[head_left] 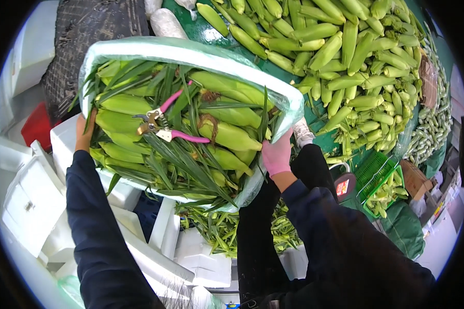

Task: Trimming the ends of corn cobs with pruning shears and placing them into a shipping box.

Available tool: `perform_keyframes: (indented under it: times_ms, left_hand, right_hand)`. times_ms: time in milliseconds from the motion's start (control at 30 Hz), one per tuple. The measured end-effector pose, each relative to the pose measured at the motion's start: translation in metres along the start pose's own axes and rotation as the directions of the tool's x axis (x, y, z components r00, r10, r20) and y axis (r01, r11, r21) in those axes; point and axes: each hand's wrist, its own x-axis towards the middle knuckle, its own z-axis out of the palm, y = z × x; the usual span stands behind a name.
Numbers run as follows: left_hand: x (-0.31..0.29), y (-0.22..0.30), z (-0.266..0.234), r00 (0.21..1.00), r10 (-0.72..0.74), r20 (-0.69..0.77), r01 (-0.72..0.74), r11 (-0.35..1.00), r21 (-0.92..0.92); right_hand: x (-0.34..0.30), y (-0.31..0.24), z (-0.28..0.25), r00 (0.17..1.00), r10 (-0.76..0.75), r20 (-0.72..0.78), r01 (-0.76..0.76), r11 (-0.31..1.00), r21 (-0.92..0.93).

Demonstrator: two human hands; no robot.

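White foam box [191, 49], lined with translucent pale-green plastic film, sits at 10 o'clock from mid-view, filled with corn ears [126, 104] in smooth, light-green husks. Ears are long and tapered, laid mostly crosswise; narrow dark-green leaf blades [172, 154] tangle over them. Brown, matted silk shows on at least 2 ears. Film is glossy and wrinkled, folded over the rim.

On top: 1 pair of pruning shears [162, 123] with pink handles, metal head and coiled spring; handles stand apart.

Left hand [83, 133], bare: holds the left end of the box, at 9 o'clock on it; fingertips are hidden, so their spread cannot be told. Right hand [277, 156], in a thin pink glove: holds the box at its 4 o'clock corner, fingers against the film; fingertips partly hidden.

Surroundings: at 2 o'clock, a heap of husked-in green corn [366, 82] on a smooth green surface [211, 35]. At 3 to 4 o'clock, a green plastic lattice basket [372, 177] with pale ears inside. At 6 o'clock, loose leafy trimmings [216, 234]. At 8 o'clock, matte white foam boxes and lids [33, 206], overlapping at angles.
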Motion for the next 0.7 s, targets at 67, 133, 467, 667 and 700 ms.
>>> perform_keyframes:
  times_ms: [67,133,467,667,700]
  left_hand:
    - [-0.008,-0.003,-0.001,0.996,-0.037,-0.083,0.049,0.989,0.143]
    - [-0.017,0.002,0.001,0.983,-0.058,-0.177,0.105,0.957,0.27]
    - [-0.025,0.161,-0.001,0.95,-0.076,-0.303,0.246,0.778,0.578]
    - [-0.069,0.188,0.04,0.924,-0.026,-0.382,0.256,0.784,0.565]
    - [-0.095,0.166,0.048,0.912,-0.012,-0.41,0.248,0.813,0.526]
  right_hand:
    - [0.0,-0.007,-0.001,1.0,-0.006,0.009,0.006,1.0,0.006]
    - [0.002,-0.009,-0.003,0.999,-0.012,0.033,0.012,1.0,-0.001]
    - [0.146,0.026,-0.025,0.988,-0.138,0.065,0.149,0.968,-0.201]
    - [0.23,0.006,-0.062,0.955,-0.25,0.161,0.29,0.903,-0.318]
    - [0.229,-0.01,-0.061,0.939,-0.304,0.162,0.341,0.883,-0.322]
